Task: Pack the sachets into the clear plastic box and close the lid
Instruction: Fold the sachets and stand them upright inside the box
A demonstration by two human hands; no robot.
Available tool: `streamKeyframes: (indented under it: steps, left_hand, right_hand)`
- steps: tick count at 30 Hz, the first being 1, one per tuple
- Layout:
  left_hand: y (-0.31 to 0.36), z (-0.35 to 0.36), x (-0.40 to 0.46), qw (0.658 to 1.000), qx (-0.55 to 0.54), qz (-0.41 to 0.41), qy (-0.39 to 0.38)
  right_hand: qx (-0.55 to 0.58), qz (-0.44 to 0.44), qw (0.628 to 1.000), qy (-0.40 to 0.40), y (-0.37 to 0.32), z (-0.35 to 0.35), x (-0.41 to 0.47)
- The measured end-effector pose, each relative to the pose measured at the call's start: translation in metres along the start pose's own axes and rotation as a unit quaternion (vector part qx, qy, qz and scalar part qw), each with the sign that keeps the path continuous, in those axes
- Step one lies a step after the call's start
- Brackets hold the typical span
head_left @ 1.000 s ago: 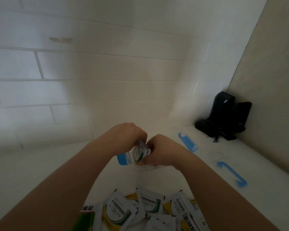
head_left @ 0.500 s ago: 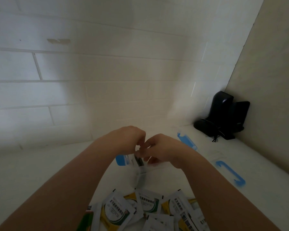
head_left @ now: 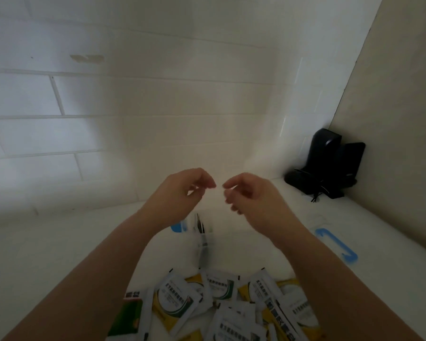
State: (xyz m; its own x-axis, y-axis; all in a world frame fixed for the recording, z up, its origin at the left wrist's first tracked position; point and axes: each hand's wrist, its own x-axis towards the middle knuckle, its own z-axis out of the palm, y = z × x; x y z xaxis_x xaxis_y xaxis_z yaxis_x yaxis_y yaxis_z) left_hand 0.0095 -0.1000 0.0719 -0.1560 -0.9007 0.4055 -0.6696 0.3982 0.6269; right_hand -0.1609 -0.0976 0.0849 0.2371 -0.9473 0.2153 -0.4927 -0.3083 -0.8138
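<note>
at the far left lies a green-and-white packet (head_left: 128, 316) at the bottom edge, touching the heap of white, yellow and green sachets (head_left: 217, 303) that spreads across the white counter (head_left: 47, 254) toward the right forearm. above the heap, the left hand (head_left: 182, 193) hangs in the air with its fingers loosely curled and nothing between them. just under its wrist a blue latch (head_left: 178, 227) of the clear plastic box (head_left: 202, 244) shows, and a few sachets stand on edge inside the box (head_left: 199, 225), dark and thin from this angle; the box walls are nearly see-through and hard to trace. the right hand (head_left: 251, 195) hovers level with the left, fingertips close to the other hand's but apart, also relaxed and holding nothing. further right a blue clip (head_left: 337, 244) lies on the counter, likely on the clear lid, though the lid itself is hard to make out. in the far right corner stands a black device (head_left: 330, 163) with a cord, against the beige wall.
</note>
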Motion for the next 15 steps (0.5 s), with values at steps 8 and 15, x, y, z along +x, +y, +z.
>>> streamKeyframes:
  steps: [8,15]
  left_hand:
    - [0.030,0.026,-0.102,0.993,0.002,-0.017,-0.115]
    - [0.016,0.066,-0.127,0.975,0.034,-0.079,-0.203]
  right_hand:
    - [-0.199,0.033,0.960,-0.195,0.039,-0.023,-0.100]
    - [-0.318,-0.006,0.936,-0.152,0.072,0.002,-0.133]
